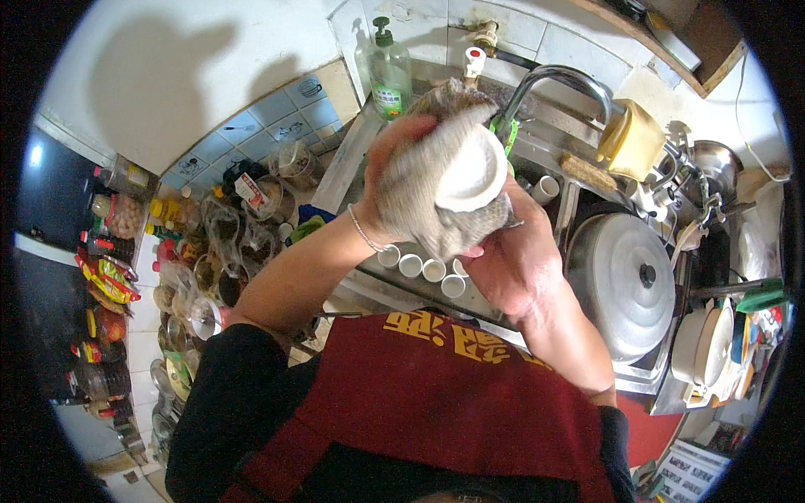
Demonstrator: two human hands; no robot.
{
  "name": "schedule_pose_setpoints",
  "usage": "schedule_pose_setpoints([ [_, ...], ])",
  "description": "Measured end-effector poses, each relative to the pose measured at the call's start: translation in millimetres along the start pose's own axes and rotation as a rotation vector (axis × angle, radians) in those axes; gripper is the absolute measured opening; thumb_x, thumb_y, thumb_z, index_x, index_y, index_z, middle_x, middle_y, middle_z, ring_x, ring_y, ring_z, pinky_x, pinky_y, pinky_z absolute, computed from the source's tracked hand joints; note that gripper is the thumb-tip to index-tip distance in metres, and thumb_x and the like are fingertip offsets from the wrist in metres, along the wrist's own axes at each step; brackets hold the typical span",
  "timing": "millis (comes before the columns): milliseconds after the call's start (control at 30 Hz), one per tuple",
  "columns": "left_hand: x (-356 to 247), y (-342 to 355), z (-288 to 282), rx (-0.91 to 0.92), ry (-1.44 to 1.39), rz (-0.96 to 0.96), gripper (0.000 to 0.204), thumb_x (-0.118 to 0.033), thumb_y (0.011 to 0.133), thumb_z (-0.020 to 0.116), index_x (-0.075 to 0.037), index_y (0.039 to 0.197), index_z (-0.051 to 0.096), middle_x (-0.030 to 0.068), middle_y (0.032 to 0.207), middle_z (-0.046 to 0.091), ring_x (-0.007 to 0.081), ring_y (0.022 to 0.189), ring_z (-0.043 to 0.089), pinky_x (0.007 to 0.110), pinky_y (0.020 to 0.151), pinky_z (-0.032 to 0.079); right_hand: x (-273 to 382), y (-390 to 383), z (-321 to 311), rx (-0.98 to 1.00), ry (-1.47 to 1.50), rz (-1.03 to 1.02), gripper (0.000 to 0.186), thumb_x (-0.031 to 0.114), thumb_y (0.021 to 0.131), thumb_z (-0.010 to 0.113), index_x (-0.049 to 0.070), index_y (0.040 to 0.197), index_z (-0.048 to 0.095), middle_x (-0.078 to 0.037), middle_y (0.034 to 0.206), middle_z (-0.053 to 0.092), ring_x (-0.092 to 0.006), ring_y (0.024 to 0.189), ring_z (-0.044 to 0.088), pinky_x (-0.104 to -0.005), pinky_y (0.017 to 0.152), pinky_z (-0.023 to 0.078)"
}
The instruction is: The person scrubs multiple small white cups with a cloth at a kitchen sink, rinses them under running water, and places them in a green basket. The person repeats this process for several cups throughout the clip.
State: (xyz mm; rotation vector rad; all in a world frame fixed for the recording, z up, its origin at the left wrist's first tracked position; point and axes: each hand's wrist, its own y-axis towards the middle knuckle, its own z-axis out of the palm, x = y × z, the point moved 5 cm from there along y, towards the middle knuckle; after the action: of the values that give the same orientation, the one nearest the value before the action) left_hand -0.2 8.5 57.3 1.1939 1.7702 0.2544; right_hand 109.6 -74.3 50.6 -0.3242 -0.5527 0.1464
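A round white cup or small bowl [474,172] sits in a grey-brown cloth [415,189], held up over the sink area. My left hand [392,159] is closed round the cloth on its left side, with most fingers hidden behind it. From the lower right, my right hand [513,264] grips the cloth and the cup's side; its fingertips are partly covered. Several small white cups [410,266] stand on the metal counter below my hands. Another white cup [546,188] rests to the right, near the sink.
A curved faucet [570,71] rises behind my hands, beside a hanging yellow cloth [627,141]. On the right is a large lidded pot [622,285]. A green pump bottle [389,75] stands back left. Jars and bags [222,243] crowd the left side.
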Motion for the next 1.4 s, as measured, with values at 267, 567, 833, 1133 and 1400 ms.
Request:
schedule_pose_setpoints([
  [267,31,-1,36,-0.492,-0.899,-0.422,0.036,-0.028,0.101,0.052,-0.001,0.124,0.058,0.0110,0.118,0.063,0.0211,0.105,0.063,0.033,0.090,0.052,-2,30,-24,0.094,0.066,0.167,0.040,0.038,0.108,0.030,0.006,0.105,0.053,-0.003,0.079,0.049,-0.0107,0.059,0.038,-0.0247,0.048,0.030],
  [567,25,10,17,-0.302,-0.472,-0.118,0.027,-0.006,0.099,0.045,0.002,0.121,0.059,0.0105,0.120,0.063,0.0193,0.110,0.058,0.032,0.100,0.044,14,25,-6,0.265,-0.081,0.136,0.066,0.063,0.095,0.044,0.006,0.125,0.057,-0.014,0.103,0.065,-0.0283,0.080,0.060,-0.0358,0.068,0.049],
  [833,34,30,2,-0.120,-0.461,-0.154,0.027,-0.008,0.094,0.058,-0.003,0.120,0.063,0.0092,0.114,0.068,0.0203,0.105,0.063,0.032,0.096,0.047,5,30,-5,0.151,0.193,0.127,0.055,0.052,0.098,0.043,0.006,0.126,0.057,-0.019,0.120,0.062,-0.0350,0.097,0.061,-0.0447,0.086,0.051],
  [1133,-20,16,4,-0.144,0.127,0.260,0.082,-0.023,0.065,0.088,-0.009,0.134,0.046,0.0156,0.121,0.057,0.0333,0.111,0.060,0.040,0.097,0.050,14,28,-13,0.343,0.102,0.126,0.044,0.047,0.099,0.046,0.015,0.123,0.064,-0.004,0.121,0.067,-0.0219,0.114,0.061,-0.0425,0.101,0.046],
  [1400,61,3,41,-0.310,-0.976,-0.369,0.027,-0.013,0.099,0.049,0.001,0.120,0.059,0.0115,0.114,0.067,0.0216,0.105,0.065,0.034,0.093,0.052,16,46,-43,0.341,-0.072,0.162,0.061,0.046,0.085,0.069,0.001,0.126,0.059,-0.015,0.119,0.066,-0.0292,0.108,0.064,-0.0484,0.092,0.051],
])
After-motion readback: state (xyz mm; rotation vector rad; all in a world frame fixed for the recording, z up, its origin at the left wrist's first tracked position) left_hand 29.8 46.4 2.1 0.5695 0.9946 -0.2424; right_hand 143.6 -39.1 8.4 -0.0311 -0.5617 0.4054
